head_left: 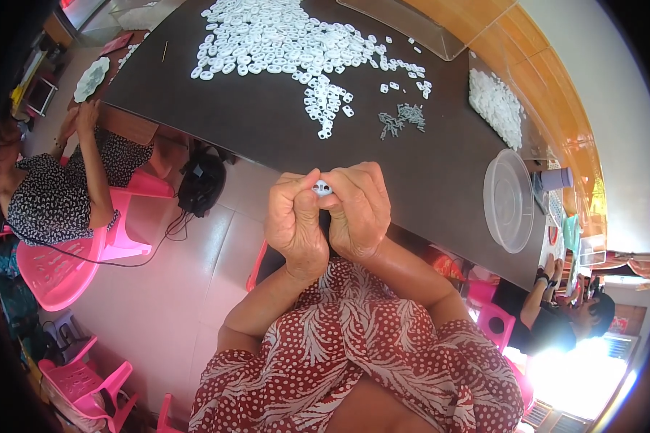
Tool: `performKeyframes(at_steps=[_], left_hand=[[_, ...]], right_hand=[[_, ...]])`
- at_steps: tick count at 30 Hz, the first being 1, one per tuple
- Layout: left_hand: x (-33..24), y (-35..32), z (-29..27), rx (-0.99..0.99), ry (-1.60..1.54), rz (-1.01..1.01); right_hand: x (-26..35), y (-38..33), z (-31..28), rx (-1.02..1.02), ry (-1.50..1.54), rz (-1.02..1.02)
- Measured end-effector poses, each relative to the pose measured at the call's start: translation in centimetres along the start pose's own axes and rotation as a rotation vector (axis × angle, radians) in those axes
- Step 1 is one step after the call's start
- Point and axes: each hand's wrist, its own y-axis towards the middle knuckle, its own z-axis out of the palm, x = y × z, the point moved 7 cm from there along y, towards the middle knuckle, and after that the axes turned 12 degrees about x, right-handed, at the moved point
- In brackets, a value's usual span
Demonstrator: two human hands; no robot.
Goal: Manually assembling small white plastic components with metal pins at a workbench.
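Both hands meet in front of my chest, just off the near edge of the dark table [253, 123]. Between the fingertips sits a small white oval plastic piece [322, 188] with two dark holes facing up. My left hand [296, 224] is closed, its thumb and finger pinching the piece from one side. My right hand [360, 211] is closed on its other side, fingers curled. Beyond them lies a large heap of similar white two-holed pieces [267, 43], with a narrow tongue of them trailing toward me. Small grey pins [410, 115] lie to its right.
Small white parts [412, 68] are scattered near the pins. At right stand a container of white pieces [500, 108], a clear round tub [490, 202] and a purple cup [556, 178]. A clear tray [440, 45] lies at the back. One person sits left by a pink chair [58, 267], another works at far right.
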Motion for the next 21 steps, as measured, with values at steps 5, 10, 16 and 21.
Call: performKeyframes(at_steps=[5, 10, 16, 21], left_hand=[[0.2, 0.4, 0.0, -0.029, 0.062, -0.005], [0.4, 0.7, 0.2, -0.044, 0.1, -0.041], [2.0, 0.3, 1.2, 0.043, -0.072, -0.245], [1.3, 1.4, 2.5, 0.172, -0.073, -0.343]], right_hand=[[-0.4, 0.1, 0.5, -0.02, -0.006, 0.007], [-0.7, 0.7, 0.4, -0.031, -0.026, -0.021], [-1.8, 0.2, -1.5, 0.028, 0.009, 0.07], [-5.1, 0.7, -6.5, 0.05, -0.123, 0.158]])
